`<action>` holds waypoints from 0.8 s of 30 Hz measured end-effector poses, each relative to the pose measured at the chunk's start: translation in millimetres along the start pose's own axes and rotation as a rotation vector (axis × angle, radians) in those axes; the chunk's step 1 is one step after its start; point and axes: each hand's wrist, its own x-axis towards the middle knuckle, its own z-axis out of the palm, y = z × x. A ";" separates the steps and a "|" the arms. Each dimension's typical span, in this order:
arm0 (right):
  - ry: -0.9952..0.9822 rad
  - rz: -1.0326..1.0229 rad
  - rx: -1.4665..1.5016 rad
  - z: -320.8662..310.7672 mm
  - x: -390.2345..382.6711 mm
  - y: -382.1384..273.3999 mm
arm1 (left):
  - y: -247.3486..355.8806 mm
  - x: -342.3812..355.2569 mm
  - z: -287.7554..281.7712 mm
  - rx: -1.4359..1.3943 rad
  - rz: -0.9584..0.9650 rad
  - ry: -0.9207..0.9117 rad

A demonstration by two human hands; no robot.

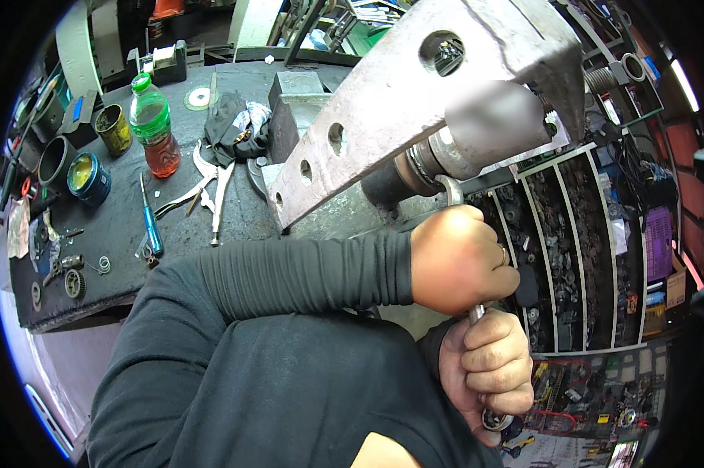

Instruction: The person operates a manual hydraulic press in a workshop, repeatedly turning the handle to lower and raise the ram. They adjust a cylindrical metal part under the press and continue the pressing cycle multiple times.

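Left hand (460, 261) was closed round the upper shank of a steel wrench (477, 313), right hand (488, 373) clenched lower down. Wrench ran near vertical, open end up at a round fitting (430, 160) under the drilled grey bar (383, 109), ring end at btm.

One wrench (477, 312), one bottle (153, 125), two tins (114, 129), one screwdriver (151, 222), one pliers (211, 187).

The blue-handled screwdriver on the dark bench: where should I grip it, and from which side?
Probably grip the blue-handled screwdriver by its thick blue handle at the near end, coming straight down from above. It lies flat with its thin shaft pointing away, and the silver pliers lie close on its right, so its left is freer.
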 end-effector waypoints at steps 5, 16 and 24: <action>0.071 0.020 0.020 -5.4 2.0 -1.7 | 0.4 2.2 3.4 0.022 -0.016 0.031; -0.057 0.113 0.046 -0.5 27.1 2.3 | 2.0 8.7 1.2 -0.025 -0.088 0.152; 0.065 0.007 0.065 6.4 29.0 11.3 | 6.5 12.3 0.0 -0.010 -0.189 0.127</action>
